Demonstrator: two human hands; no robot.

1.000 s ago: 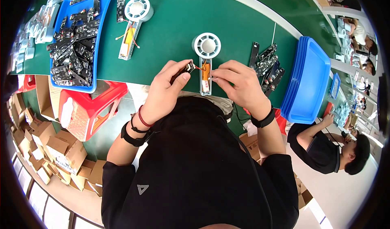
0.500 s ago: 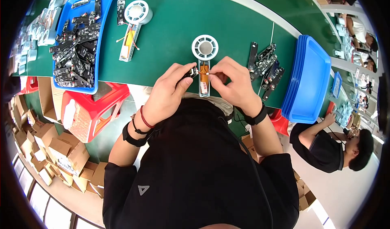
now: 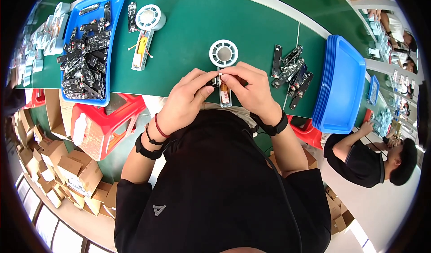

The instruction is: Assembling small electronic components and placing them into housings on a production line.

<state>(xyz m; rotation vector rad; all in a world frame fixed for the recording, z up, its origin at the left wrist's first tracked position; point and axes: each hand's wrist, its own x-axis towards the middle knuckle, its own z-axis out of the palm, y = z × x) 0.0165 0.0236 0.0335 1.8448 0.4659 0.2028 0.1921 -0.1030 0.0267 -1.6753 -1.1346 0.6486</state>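
Both hands meet over a white handheld fan (image 3: 223,62) lying on the green table (image 3: 188,37). The left hand (image 3: 191,98) and right hand (image 3: 251,89) pinch a small dark part (image 3: 214,81) between fingertips. Right of the right hand lie black parts (image 3: 294,73) and stacked blue trays (image 3: 343,86).

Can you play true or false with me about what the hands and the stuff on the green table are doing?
1. Both hands, the left hand and the right hand, meet over a small white fan part. True.
2. The blue tray on the left is full of apples. False: it holds black parts.
3. A stack of blue trays sits on the right. True.
4. The table is yellow. False: it is green.
5. A red stool stands below the table edge. True.
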